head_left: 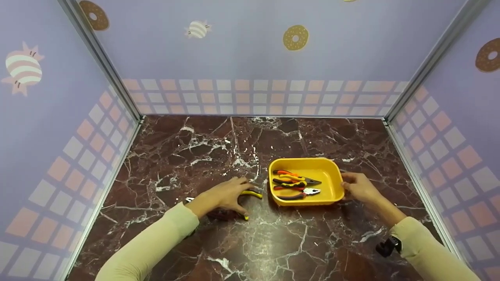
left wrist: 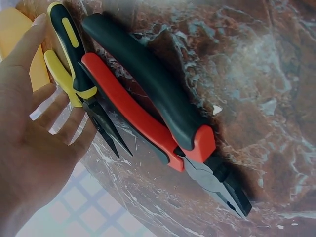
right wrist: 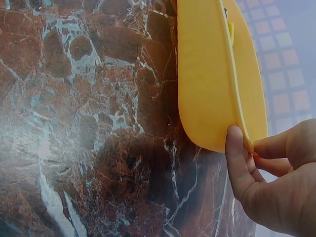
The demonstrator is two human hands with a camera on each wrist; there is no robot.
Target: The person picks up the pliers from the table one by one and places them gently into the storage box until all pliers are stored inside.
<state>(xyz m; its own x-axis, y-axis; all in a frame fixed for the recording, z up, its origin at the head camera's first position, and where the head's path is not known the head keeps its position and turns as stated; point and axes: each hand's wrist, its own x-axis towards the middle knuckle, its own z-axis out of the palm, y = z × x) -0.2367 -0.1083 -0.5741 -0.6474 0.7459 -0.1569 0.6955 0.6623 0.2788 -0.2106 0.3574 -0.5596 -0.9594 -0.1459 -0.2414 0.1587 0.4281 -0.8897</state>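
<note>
My left hand (head_left: pixel 228 195) is over yellow-and-black needle-nose pliers (left wrist: pixel 74 54), its fingers spread and loosely bent beside the handles. These pliers lie on the table with handles apart. Next to them lie larger red-and-black combination pliers (left wrist: pixel 148 94), mostly hidden by my left arm in the head view. At the right end of a yellow bin (head_left: pixel 332 183), my right hand (head_left: pixel 361 189) pinches the rim between thumb and fingers. Inside the bin's left part are several pliers, among them yellow-and-black needle-nose pliers (head_left: pixel 293 183) and red-handled pliers with silver jaws (head_left: pixel 311 191).
The dark red marbled table (head_left: pixel 265 249) carries the bin right of its middle. Lilac walls with pink and white checks, such as the back wall (head_left: pixel 250 58), enclose three sides. A black strap device (head_left: pixel 388 246) sits on my right wrist.
</note>
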